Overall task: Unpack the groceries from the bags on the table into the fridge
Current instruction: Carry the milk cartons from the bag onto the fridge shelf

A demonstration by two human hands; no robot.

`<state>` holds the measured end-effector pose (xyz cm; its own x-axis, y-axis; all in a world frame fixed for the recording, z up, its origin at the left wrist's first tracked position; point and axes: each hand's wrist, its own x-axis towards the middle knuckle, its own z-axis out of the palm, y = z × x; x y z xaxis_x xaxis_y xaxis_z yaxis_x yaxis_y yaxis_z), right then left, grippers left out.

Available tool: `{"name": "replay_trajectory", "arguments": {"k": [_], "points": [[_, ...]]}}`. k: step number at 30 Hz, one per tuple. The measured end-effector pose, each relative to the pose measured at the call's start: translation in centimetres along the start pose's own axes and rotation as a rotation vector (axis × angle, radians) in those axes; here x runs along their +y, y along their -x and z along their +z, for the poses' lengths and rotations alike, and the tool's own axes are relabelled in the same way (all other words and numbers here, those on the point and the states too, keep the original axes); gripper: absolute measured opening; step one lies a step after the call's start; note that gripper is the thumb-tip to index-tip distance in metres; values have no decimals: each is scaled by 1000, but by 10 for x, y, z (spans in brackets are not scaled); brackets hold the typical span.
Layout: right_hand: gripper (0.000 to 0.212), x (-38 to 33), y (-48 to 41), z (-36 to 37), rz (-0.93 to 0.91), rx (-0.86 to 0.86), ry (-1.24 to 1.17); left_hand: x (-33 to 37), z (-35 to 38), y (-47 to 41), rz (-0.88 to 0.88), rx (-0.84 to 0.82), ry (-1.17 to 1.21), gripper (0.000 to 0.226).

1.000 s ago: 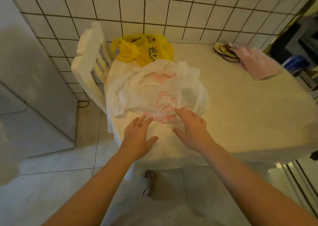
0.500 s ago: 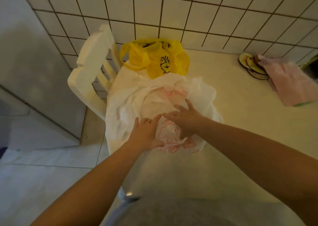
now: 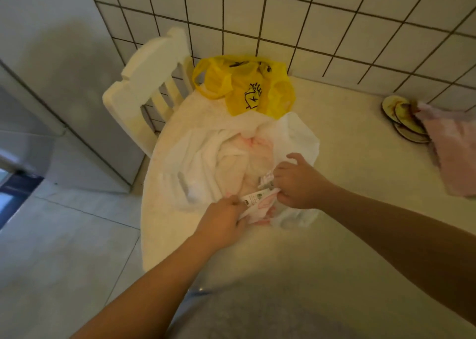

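On table (image 3: pixel 347 158) | crinkly white plastic bag (image 3: pixel 203 153) | left hand (image 3: pixel 221 222), right hand (image 3: pixel 298 184) pinching

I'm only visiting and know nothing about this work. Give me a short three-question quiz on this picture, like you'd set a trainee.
1. True or false: the yellow bag lies nearer the tiled wall than the white bag does.
2. Fill in: seen from the camera, the pink cloth lies to the ___ of the white bag.
3. What do the left hand and the right hand both grip? A the white bag; B the yellow bag; C the pink cloth.
Key: 1 true; 2 right; 3 A.
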<state>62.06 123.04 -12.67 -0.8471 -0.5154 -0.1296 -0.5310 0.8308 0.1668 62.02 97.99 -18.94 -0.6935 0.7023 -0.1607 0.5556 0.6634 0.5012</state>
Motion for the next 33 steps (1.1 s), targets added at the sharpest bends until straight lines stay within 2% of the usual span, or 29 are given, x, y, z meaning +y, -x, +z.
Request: {"name": "replay_trajectory", "arguments": {"k": [2,4,7,9,11,13,16,18,20,21,23,25,27,29,31,33], "points": [[30,13,18,3,14,73,38,21,12,-2,-3,41,-23,40],[33,27,38,7,53,75,74,42,19,-7,-21,68,-54,36],[35,45,70,15,140,-78,112,70,27,-13,-79,101,-43,33],[30,54,92,30,195,-167,103,81,35,-14,-131,68,-12,45],[30,59,112,47,259,-185,34,87,48,-12,-164,41,14,63],[31,59,128,61,330,-243,-31,91,59,-10,-185,5,-30,70],[32,49,146,78,397,-388,-166,100,76,0,-225,-92,-120,73],[38,42,154,85,405,-481,-277,105,88,6,-232,-176,-173,66],[45,39,159,87,432,-554,-407,109,97,11,-237,-198,-180,59],[46,38,159,87,462,-558,-461,111,99,12,-255,-200,-159,65],[45,39,157,83,522,-460,-502,117,98,14,-294,-180,-96,87],[39,39,150,74,551,-234,-437,124,94,14,-322,-101,-35,92],[30,40,138,62,543,-6,-379,130,85,11,-362,9,-5,84],[23,40,121,51,481,176,-433,132,76,5,-383,121,-25,74],[27,40,99,39,374,269,-521,127,73,-3,-355,255,-68,54],[34,38,76,31,284,293,-507,119,70,-13,-336,355,-80,34]]}}
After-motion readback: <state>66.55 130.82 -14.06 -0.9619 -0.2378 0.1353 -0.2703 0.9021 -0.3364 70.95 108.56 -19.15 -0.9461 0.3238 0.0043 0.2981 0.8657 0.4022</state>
